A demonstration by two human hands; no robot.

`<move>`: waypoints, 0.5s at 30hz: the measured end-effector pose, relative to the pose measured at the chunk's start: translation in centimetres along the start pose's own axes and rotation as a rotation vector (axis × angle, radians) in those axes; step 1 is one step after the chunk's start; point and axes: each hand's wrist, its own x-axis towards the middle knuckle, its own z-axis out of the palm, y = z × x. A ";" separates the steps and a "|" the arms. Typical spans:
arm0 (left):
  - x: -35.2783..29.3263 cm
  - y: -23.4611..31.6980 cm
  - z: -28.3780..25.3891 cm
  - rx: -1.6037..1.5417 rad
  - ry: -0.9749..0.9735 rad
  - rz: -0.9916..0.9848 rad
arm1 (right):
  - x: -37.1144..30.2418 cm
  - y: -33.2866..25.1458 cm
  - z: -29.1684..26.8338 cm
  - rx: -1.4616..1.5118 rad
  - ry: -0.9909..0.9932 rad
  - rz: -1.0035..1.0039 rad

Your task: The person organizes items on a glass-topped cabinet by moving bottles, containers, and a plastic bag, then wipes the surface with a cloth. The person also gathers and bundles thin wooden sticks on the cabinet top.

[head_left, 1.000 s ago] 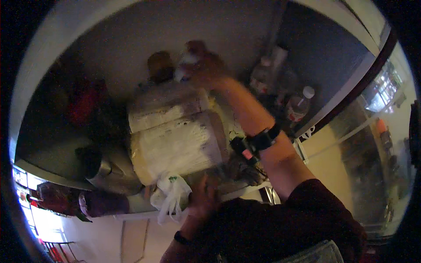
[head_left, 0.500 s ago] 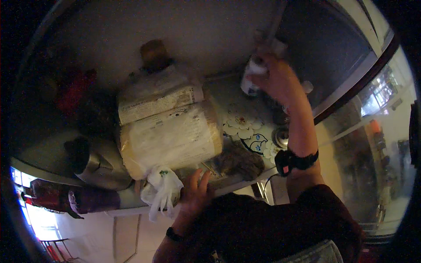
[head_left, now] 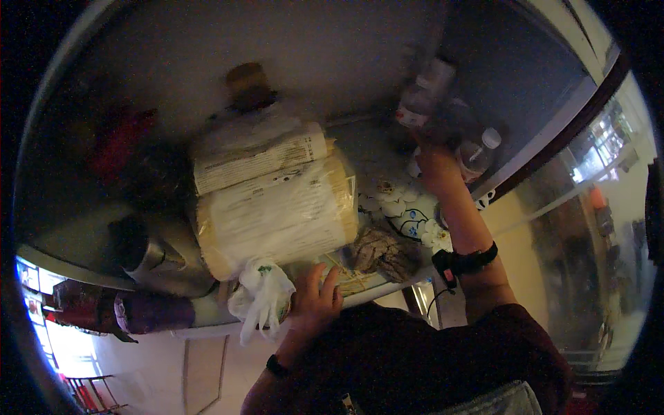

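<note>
My right hand (head_left: 439,166) reaches into the dim back right corner among several bottles. Its fingers are dark and smeared, so their grip is unclear. Just beyond them is a pale bottle (head_left: 413,111) with a red mark, and on the right a clear bottle with a white cap (head_left: 491,138). My left hand (head_left: 317,296) lies at the shelf's front edge, fingers stretched and apart, beside a knotted white plastic bag (head_left: 264,294). Behind that bag sits a large plastic-wrapped package (head_left: 277,211) with printed paper on it.
A crumpled brown cloth (head_left: 384,254) and white flower-shaped decorations (head_left: 393,200) lie between my hands. On the left are a shiny metal vessel (head_left: 169,266), a purple cylindrical item (head_left: 155,311) and a red object (head_left: 124,142). A brown-lidded jar (head_left: 249,83) stands behind the package.
My right hand has drawn back from the white bottle it was on, lower and nearer to me. More bottles now show around it. My left hand has barely shifted.
</note>
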 end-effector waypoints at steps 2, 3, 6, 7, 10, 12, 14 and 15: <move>0.0 0.1 -0.2 0.012 -0.017 0.002 | -0.2 0.0 -1.1 0.030 0.116 -0.017; 0.0 0.1 -0.3 0.015 -0.019 0.005 | -0.2 -0.1 -2.0 0.004 0.136 -0.008; 0.1 0.2 -0.4 0.030 -0.012 0.019 | 0.4 -1.3 -5.3 0.041 -0.123 0.065; 0.2 0.2 -0.5 0.040 -0.002 0.027 | 0.7 -2.1 -6.6 0.059 -0.139 -0.024; 0.4 0.1 -0.5 0.036 -0.022 0.025 | 2.1 -6.2 -9.6 0.201 -0.152 -0.184; 0.4 0.0 -0.6 0.020 -0.041 0.034 | 4.8 -10.2 -10.0 0.545 0.085 -0.300; 0.4 -0.2 -0.6 0.002 -0.051 0.048 | 8.9 -14.7 -9.7 0.840 0.298 -0.327; 0.3 -0.2 -0.7 0.005 -0.089 0.027 | 11.0 -17.0 -9.3 0.950 0.428 -0.330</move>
